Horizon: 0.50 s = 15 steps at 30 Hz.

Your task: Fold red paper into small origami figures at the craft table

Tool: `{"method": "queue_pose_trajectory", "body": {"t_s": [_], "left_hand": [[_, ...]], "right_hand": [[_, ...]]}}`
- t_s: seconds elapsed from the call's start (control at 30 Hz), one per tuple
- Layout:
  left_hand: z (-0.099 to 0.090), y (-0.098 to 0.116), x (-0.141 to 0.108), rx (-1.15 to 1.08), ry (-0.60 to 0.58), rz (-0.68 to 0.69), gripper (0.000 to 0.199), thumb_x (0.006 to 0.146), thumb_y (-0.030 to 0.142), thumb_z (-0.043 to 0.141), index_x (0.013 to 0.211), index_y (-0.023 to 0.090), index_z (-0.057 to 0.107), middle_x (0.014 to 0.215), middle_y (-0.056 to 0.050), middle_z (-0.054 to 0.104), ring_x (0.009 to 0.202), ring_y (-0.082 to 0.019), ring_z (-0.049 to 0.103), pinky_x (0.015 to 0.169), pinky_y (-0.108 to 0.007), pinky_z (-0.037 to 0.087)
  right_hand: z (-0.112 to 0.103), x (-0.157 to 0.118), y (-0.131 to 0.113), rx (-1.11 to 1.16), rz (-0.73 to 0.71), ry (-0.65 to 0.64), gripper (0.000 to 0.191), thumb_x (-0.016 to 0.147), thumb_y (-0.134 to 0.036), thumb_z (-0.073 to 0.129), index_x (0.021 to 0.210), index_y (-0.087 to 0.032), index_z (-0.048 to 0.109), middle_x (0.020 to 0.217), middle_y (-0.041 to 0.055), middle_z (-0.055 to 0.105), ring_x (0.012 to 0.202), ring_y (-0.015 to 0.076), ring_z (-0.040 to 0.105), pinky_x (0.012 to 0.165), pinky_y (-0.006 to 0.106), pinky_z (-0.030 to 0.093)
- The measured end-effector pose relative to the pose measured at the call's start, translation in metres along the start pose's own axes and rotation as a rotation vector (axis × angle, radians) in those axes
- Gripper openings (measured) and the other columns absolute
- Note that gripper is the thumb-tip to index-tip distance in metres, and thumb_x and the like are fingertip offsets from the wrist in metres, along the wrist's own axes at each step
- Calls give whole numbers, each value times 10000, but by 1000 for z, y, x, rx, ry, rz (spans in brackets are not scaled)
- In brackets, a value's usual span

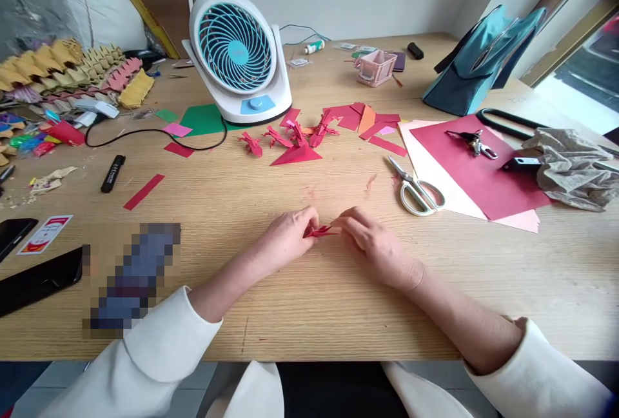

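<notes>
Between my two hands, just over the wooden table (271, 295), is a small piece of folded red paper (322, 231). My left hand (290, 232) pinches its left end between thumb and fingers. At its right end, my right hand (370, 245) has its fingers bent together around the tip; the fingertips are partly hidden. Beyond my hands stand several folded red paper figures (296, 142), grouped in front of the fan. A pair of scissors (420, 192) with pale handles lies to the right of my right hand, blades pointing away.
A white and blue fan (236, 50) stands at the back. Red sheets (454, 153) lie at right, beside a teal bag (483, 63). A black marker (113, 173), a red paper strip (144, 191) and a dark phone (43, 281) are at left. A pink basket (376, 68) sits behind.
</notes>
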<state>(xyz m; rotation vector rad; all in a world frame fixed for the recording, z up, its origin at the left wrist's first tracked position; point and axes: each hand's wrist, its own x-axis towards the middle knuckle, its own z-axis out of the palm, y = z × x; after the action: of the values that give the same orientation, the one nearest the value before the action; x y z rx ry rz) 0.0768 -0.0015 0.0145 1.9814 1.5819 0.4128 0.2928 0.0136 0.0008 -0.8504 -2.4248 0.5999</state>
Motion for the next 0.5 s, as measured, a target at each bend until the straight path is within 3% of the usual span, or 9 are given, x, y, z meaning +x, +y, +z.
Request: {"method": "queue_pose_trajectory", "body": {"t_s": [0.13,0.23,0.3,0.5], "left_hand": [[-1,3,12,-445,25,-59,166,816,234,625,967,170,647,786,-1,655,661,-126,572,622,-240,416],[8,8,15,-807,114,-45,165,788,258,663,899,139,636,840,-15,652,755,-125,585,732,-245,449],[16,11,14,-981,111,-47,177,778,275,694,861,135,623,828,-7,638,771,-117,573,761,-237,445],[27,14,6,-1187,59,-57,205,799,308,714,806,139,600,767,15,592,733,-92,541,744,-218,434]], "right_hand": [[0,3,5,277,198,210,163,946,-174,485,1091,-194,557,1004,68,625,814,156,624,744,300,518],[4,7,2,502,327,162,158,944,-313,537,1037,-191,574,940,60,654,772,153,618,672,277,506],[7,9,-1,627,370,108,209,935,-386,553,994,-188,585,882,53,663,760,156,613,661,276,494],[11,13,-5,749,409,87,280,885,-448,605,839,-172,588,734,26,620,673,141,558,641,279,449]]}}
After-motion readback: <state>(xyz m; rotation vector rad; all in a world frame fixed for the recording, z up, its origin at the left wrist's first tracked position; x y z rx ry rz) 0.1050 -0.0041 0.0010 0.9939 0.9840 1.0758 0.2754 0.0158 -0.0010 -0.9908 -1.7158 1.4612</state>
